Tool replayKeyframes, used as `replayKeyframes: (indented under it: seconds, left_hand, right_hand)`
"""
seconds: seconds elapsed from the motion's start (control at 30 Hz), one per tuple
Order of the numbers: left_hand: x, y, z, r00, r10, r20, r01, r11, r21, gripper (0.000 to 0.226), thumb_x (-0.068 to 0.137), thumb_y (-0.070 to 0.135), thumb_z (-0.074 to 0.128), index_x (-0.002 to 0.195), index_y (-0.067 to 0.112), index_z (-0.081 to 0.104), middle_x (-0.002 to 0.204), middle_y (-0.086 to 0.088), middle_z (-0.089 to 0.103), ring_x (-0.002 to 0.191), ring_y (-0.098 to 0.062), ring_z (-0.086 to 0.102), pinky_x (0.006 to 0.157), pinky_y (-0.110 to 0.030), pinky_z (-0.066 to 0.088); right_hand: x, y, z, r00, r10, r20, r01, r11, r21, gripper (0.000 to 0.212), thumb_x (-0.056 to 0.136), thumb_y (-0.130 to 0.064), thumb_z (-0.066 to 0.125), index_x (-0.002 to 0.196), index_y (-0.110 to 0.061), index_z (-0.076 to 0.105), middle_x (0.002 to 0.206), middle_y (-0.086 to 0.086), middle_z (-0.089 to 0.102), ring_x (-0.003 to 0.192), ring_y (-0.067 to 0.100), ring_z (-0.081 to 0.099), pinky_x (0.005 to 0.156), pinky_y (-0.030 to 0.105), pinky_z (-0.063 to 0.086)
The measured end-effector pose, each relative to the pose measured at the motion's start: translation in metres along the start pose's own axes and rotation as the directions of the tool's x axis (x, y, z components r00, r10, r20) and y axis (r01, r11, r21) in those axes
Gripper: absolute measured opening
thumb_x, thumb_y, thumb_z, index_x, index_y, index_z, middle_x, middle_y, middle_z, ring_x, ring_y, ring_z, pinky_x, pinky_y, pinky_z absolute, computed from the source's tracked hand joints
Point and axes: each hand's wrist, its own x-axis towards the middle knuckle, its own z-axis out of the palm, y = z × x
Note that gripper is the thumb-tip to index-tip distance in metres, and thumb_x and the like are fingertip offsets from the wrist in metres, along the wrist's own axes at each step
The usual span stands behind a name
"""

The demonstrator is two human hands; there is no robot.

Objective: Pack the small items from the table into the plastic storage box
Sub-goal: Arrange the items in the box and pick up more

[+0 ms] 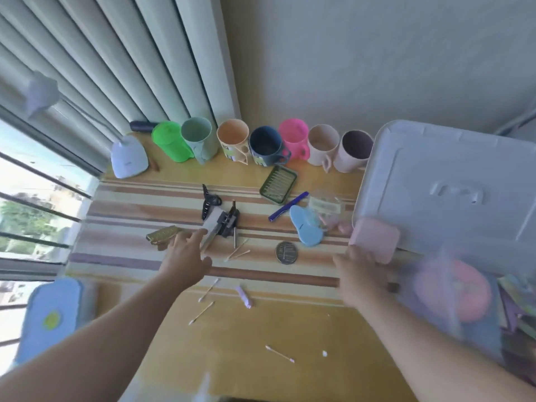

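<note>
Indoors, no brand or lettering reads clearly: the raised mark on the pale grey box lid and the print on the round metal tin are too blurred to make out. A striped cloth covers the yellow wooden table, set against a grey wall and a pleated curtain beside a bright window. Left of the tin, the left hand reaches forward with fingers spread, its tips touching a grey-and-black tool but gripping nothing. Right of the tin, the blurred right hand lies at the clear plastic storage box, just below its pink latch; its grip cannot be told. Beyond the tin stands a row of coloured cups. Cotton swabs lie scattered nearer than the tin.
</note>
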Motion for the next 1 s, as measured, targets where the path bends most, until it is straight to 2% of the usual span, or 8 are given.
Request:
replayKeyframes:
  seconds: [0.1, 0.17, 0.27, 0.43, 0.53, 0.7, 0.87, 1.0]
  left_hand:
    - [0.021, 0.006, 0.004, 1.000, -0.014, 0.014, 0.015, 0.998, -0.069, 0.082, 0.084, 0.026, 0.064, 0.155, 0.036, 0.024, 0.152, -0.016, 0.037, 0.136, -0.042, 0.039, 0.107, -0.055, 0.042]
    - [0.032, 0.010, 0.007, 1.000, -0.013, 0.017, 0.014, 0.998, -0.062, 0.078, 0.087, 0.025, 0.061, 0.154, 0.036, 0.024, 0.148, -0.016, 0.039, 0.133, -0.042, 0.039, 0.106, -0.053, 0.038]
    - [0.046, 0.009, 0.007, 1.000, -0.011, -0.025, 0.009, 0.999, -0.048, 0.064, 0.093, 0.031, 0.060, 0.151, 0.030, 0.031, 0.139, -0.019, 0.047, 0.123, -0.043, 0.045, 0.101, -0.051, 0.039]
    - [0.043, 0.005, 0.008, 0.998, -0.055, 0.027, 0.058, 0.989, -0.134, 0.070, 0.089, 0.043, 0.061, 0.147, 0.027, 0.026, 0.124, -0.020, 0.053, 0.107, -0.041, 0.055, 0.082, -0.048, 0.049]
    - [0.022, -0.002, 0.018, 0.994, -0.107, -0.007, 0.102, 0.965, -0.240, 0.076, 0.088, 0.040, 0.062, 0.150, 0.024, 0.021, 0.129, -0.019, 0.050, 0.105, -0.038, 0.055, 0.076, -0.040, 0.045]
    - [-0.030, 0.001, 0.029, 0.989, -0.106, -0.103, 0.047, 0.886, -0.461, 0.041, 0.101, 0.031, 0.043, 0.140, 0.029, 0.032, 0.106, -0.008, 0.058, 0.077, -0.025, 0.053, 0.062, -0.035, 0.042]
    - [-0.082, 0.081, 0.020, 0.965, 0.168, -0.201, -0.243, 0.857, -0.453, 0.043, 0.098, 0.040, 0.042, 0.140, 0.041, 0.033, 0.111, -0.004, 0.061, 0.083, -0.022, 0.057, 0.065, -0.039, 0.044]
    - [-0.119, 0.172, 0.002, 0.818, 0.470, -0.331, -0.553, 0.802, -0.227, 0.056, 0.097, 0.031, 0.060, 0.149, 0.032, 0.039, 0.120, 0.001, 0.054, 0.098, -0.026, 0.058, 0.073, -0.040, 0.051]
  right_hand:
    - [-0.012, 0.006, 0.032, 0.995, 0.092, 0.033, -0.092, 0.995, 0.023, 0.087, 0.081, -0.033, 0.074, 0.150, -0.049, 0.024, 0.162, 0.000, 0.010, 0.143, 0.036, 0.021, 0.110, 0.057, 0.037]
    - [-0.014, 0.012, 0.042, 0.990, 0.135, 0.036, -0.136, 0.990, 0.030, 0.098, 0.085, -0.018, 0.070, 0.156, -0.051, 0.010, 0.166, -0.001, 0.000, 0.149, 0.039, 0.010, 0.113, 0.060, 0.035]
    - [-0.014, 0.023, 0.048, 0.979, 0.203, 0.024, -0.204, 0.977, 0.063, 0.108, 0.085, -0.001, 0.063, 0.158, -0.052, 0.001, 0.159, 0.000, 0.006, 0.142, 0.038, 0.023, 0.099, 0.046, 0.048]
    - [-0.012, 0.024, 0.050, 0.996, 0.087, -0.027, -0.081, 0.980, 0.184, 0.106, 0.078, -0.025, 0.076, 0.159, -0.045, 0.011, 0.130, -0.005, 0.032, 0.125, 0.025, 0.042, 0.081, 0.036, 0.048]
    - [-0.014, 0.002, 0.047, 0.999, 0.008, -0.054, 0.012, 0.934, 0.356, 0.116, 0.074, -0.033, 0.084, 0.159, -0.044, 0.007, 0.137, -0.004, 0.036, 0.130, 0.024, 0.043, 0.089, 0.040, 0.050]
    - [-0.030, -0.033, 0.016, 0.960, -0.114, -0.257, 0.233, 0.835, 0.498, 0.102, 0.068, -0.056, 0.087, 0.150, -0.036, 0.029, 0.139, -0.011, 0.044, 0.125, 0.021, 0.048, 0.088, 0.041, 0.050]
    - [-0.061, -0.008, -0.048, 0.864, -0.198, -0.464, 0.390, 0.844, 0.367, 0.104, 0.069, -0.049, 0.088, 0.155, -0.031, 0.033, 0.142, -0.007, 0.045, 0.120, 0.025, 0.047, 0.092, 0.042, 0.048]
    - [-0.099, 0.065, -0.086, 0.834, -0.184, -0.521, 0.358, 0.898, 0.256, 0.093, 0.070, -0.050, 0.075, 0.152, -0.030, 0.037, 0.131, -0.005, 0.048, 0.120, 0.031, 0.047, 0.096, 0.050, 0.047]
